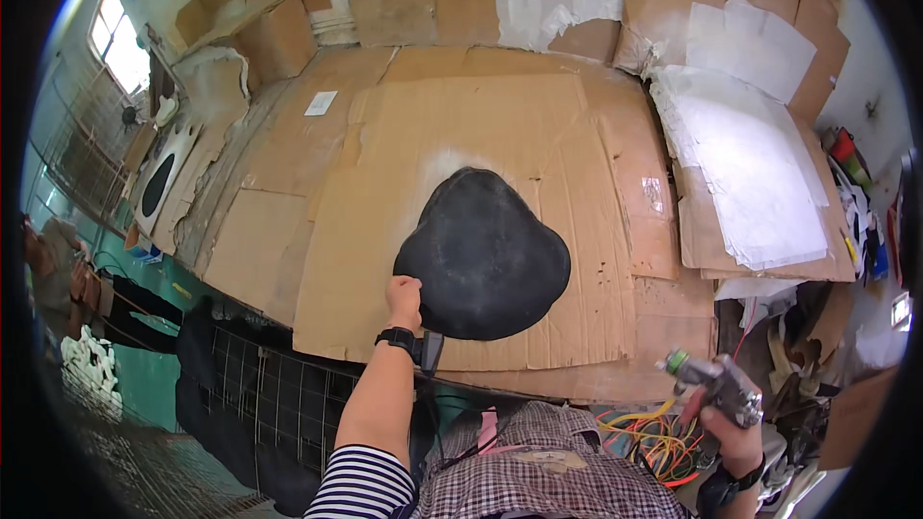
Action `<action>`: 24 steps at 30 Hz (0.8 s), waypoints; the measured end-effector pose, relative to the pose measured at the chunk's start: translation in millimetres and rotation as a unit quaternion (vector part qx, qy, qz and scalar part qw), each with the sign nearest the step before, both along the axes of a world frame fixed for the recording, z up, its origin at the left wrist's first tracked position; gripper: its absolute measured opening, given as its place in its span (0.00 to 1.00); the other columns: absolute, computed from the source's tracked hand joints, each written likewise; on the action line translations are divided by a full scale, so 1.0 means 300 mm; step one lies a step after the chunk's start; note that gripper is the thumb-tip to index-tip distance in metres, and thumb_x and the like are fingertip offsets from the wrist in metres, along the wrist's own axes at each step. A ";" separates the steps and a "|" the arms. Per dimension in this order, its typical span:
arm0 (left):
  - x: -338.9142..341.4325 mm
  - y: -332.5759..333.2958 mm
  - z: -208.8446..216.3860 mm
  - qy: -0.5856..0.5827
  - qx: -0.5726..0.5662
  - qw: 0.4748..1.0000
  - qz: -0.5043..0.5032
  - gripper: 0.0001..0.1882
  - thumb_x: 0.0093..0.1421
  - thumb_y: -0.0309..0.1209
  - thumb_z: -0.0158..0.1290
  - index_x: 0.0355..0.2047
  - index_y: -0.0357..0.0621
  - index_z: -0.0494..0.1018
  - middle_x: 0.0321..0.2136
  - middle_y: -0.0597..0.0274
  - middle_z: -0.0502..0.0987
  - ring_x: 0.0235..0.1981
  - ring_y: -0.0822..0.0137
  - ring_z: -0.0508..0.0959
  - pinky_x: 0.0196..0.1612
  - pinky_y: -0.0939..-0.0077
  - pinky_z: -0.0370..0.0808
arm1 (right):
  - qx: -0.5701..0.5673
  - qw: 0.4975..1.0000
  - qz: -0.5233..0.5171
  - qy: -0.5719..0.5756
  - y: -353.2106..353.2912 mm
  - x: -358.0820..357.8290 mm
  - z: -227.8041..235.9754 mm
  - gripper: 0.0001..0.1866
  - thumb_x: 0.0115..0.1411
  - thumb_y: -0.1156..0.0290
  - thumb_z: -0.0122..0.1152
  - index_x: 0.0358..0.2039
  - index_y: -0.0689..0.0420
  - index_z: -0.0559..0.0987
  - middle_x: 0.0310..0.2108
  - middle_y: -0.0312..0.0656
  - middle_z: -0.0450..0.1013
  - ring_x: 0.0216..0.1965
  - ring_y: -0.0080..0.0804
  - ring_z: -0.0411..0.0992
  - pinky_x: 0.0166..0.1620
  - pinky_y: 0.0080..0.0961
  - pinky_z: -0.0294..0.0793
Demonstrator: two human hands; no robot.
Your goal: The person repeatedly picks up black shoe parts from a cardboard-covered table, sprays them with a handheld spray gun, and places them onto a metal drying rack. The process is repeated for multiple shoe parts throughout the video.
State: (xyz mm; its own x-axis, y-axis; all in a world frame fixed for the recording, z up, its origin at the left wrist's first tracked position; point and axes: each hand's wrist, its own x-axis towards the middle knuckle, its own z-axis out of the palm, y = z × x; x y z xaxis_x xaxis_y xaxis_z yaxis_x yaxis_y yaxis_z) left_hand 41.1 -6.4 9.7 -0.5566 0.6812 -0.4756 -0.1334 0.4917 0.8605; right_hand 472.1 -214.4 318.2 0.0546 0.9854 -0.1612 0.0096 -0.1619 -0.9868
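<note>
Left hand [405, 302] pinches the black pad [486, 255] near the table's [668, 332] front edge; right hand [736, 437] grips a spray gun [728, 388] — a loose pinch could let the pad slide.

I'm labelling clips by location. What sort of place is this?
Likely a spray workshop: a cardboard-covered table, tangled hoses, and what looks like a spray gun in the right hand.

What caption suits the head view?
Left hand at the edge of a black pad on cardboard; right hand holding a spray gun.
</note>
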 end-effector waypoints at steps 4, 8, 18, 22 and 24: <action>0.011 -0.008 -0.032 -0.154 0.025 0.981 0.113 0.16 0.51 0.20 0.50 0.41 0.42 0.67 0.38 0.58 0.71 0.36 0.60 0.73 0.38 0.58 0.73 | -0.001 0.998 -0.065 -0.003 -0.013 0.037 0.006 0.30 0.49 0.70 0.69 0.51 0.67 0.69 0.27 0.44 0.74 0.28 0.30 0.74 0.36 0.27 0.76; 0.033 0.019 0.021 -0.247 0.004 0.969 0.022 0.14 0.51 0.18 0.48 0.39 0.44 0.66 0.38 0.58 0.72 0.40 0.59 0.73 0.43 0.55 0.72 | -0.028 0.999 -0.022 -0.027 -0.040 0.050 -0.015 0.31 0.49 0.69 0.69 0.52 0.67 0.68 0.28 0.43 0.74 0.30 0.30 0.75 0.37 0.27 0.76; 0.119 0.132 0.646 -0.422 0.371 0.825 -0.058 0.18 0.51 0.16 0.48 0.43 0.44 0.68 0.39 0.59 0.75 0.40 0.60 0.77 0.43 0.59 0.76 | -0.052 0.994 0.097 -0.011 0.061 -0.041 -0.173 0.30 0.50 0.71 0.68 0.52 0.66 0.69 0.32 0.41 0.75 0.34 0.29 0.74 0.39 0.26 0.73; 0.063 -0.043 0.838 -0.437 0.422 0.793 -0.049 0.19 0.51 0.17 0.46 0.45 0.41 0.68 0.40 0.58 0.76 0.39 0.60 0.78 0.43 0.63 0.77 | -0.058 0.984 0.161 -0.053 0.083 -0.073 -0.235 0.33 0.50 0.72 0.65 0.56 0.64 0.67 0.30 0.44 0.75 0.32 0.31 0.74 0.40 0.27 0.74; 0.013 -0.167 0.862 -0.461 0.461 0.756 -0.055 0.19 0.52 0.17 0.45 0.46 0.40 0.68 0.40 0.58 0.76 0.38 0.61 0.79 0.44 0.64 0.77 | -0.132 0.967 0.182 -0.121 0.078 -0.163 -0.136 0.23 0.59 0.74 0.60 0.55 0.62 0.68 0.36 0.35 0.73 0.35 0.20 0.69 0.38 0.18 0.67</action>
